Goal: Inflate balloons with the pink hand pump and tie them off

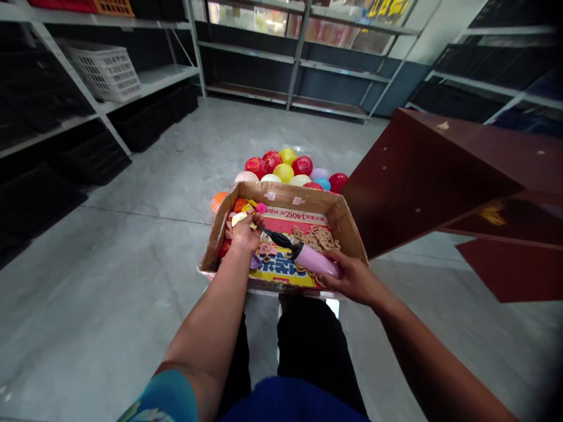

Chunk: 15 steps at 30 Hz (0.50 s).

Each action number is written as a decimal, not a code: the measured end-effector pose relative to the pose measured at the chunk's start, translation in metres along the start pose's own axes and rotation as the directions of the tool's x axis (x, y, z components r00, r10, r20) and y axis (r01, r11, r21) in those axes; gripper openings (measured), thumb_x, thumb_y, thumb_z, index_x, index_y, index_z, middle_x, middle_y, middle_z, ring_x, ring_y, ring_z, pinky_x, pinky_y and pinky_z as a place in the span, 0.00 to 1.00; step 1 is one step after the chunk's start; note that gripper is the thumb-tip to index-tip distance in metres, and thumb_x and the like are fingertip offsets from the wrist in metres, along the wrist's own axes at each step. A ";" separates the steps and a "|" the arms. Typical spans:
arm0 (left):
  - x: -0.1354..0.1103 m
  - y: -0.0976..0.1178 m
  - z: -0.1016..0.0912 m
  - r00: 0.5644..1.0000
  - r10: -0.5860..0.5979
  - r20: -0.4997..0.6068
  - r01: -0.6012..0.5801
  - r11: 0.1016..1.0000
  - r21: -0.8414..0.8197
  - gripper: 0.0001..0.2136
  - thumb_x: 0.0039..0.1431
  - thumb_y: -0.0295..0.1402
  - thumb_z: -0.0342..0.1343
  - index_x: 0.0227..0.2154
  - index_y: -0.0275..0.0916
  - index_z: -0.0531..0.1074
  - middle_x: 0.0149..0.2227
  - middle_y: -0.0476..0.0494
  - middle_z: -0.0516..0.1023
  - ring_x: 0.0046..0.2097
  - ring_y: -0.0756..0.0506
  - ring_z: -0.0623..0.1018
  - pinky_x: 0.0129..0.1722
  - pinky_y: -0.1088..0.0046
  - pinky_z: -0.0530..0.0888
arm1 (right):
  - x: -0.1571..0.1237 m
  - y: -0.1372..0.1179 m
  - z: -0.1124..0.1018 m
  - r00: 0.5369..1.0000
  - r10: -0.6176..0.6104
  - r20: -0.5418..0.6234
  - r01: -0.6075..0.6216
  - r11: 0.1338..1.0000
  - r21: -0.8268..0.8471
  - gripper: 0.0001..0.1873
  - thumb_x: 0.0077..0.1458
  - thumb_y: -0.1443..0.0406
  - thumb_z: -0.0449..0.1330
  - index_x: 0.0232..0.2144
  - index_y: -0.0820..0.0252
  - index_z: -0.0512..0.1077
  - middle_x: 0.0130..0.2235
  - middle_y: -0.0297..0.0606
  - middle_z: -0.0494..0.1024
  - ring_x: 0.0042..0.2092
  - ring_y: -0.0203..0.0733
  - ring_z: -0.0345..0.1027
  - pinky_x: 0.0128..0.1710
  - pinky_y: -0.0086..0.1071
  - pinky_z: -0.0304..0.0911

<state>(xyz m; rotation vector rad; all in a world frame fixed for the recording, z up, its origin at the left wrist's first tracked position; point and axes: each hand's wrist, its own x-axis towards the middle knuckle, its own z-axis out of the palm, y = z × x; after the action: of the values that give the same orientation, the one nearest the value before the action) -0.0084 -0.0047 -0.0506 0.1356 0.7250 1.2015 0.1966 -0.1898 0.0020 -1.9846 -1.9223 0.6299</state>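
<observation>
- Right hand (352,275): grip wraps pink pump (317,262) over carton (352,225); black nozzle (279,237) slants left, presumably to meet left hand (246,235).
- Left hand: grip at nozzle tip, seemingly pinching pale balloon (238,218).
- Carton just beyond legs (312,340), likely for easy reach.

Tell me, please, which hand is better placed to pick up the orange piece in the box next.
Probably the left hand: it is nearer the orange piece, though it seems to hold a pale yellow piece. The right hand grasps the pink pump toward the other end of the box.
</observation>
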 end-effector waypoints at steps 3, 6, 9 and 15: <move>0.001 0.002 -0.001 1.000 -0.002 0.022 0.003 0.999 -0.048 0.06 0.52 0.20 0.53 0.28 0.36 0.67 0.22 0.50 0.71 0.24 0.52 0.72 0.28 0.76 0.70 | -0.004 -0.003 0.005 1.000 0.023 -0.003 -0.023 1.000 -0.020 0.22 0.49 0.58 0.61 0.47 0.57 0.69 0.38 0.38 0.79 0.35 0.42 0.72 0.32 0.29 0.63; 0.001 0.004 -0.001 1.000 0.010 -0.006 -0.011 0.998 -0.070 0.06 0.53 0.19 0.53 0.29 0.36 0.67 0.22 0.50 0.71 0.23 0.53 0.72 0.28 0.76 0.70 | -0.003 -0.001 0.005 1.000 0.029 -0.006 -0.029 0.999 -0.028 0.22 0.49 0.57 0.61 0.47 0.57 0.69 0.39 0.39 0.79 0.35 0.42 0.73 0.32 0.29 0.63; 0.002 0.005 -0.002 1.000 0.016 0.000 -0.016 0.998 -0.059 0.06 0.53 0.19 0.52 0.29 0.36 0.67 0.22 0.49 0.72 0.23 0.53 0.72 0.28 0.76 0.70 | -0.001 -0.001 0.005 1.000 0.011 -0.002 -0.011 0.999 -0.031 0.21 0.50 0.58 0.60 0.46 0.57 0.69 0.39 0.38 0.79 0.36 0.42 0.73 0.32 0.29 0.63; 0.002 0.001 -0.003 1.000 0.022 0.023 -0.021 0.999 -0.026 0.08 0.51 0.17 0.52 0.30 0.37 0.66 0.22 0.49 0.71 0.23 0.52 0.73 0.27 0.77 0.71 | 0.005 -0.004 0.011 1.000 0.010 0.016 -0.010 1.000 -0.014 0.20 0.50 0.59 0.60 0.46 0.57 0.69 0.39 0.39 0.78 0.36 0.42 0.72 0.33 0.29 0.63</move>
<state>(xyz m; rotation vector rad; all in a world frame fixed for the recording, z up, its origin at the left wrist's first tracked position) -0.0107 -0.0031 -0.0530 0.1362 0.6894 1.2274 0.1876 -0.1851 -0.0055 -2.0050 -1.9324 0.6393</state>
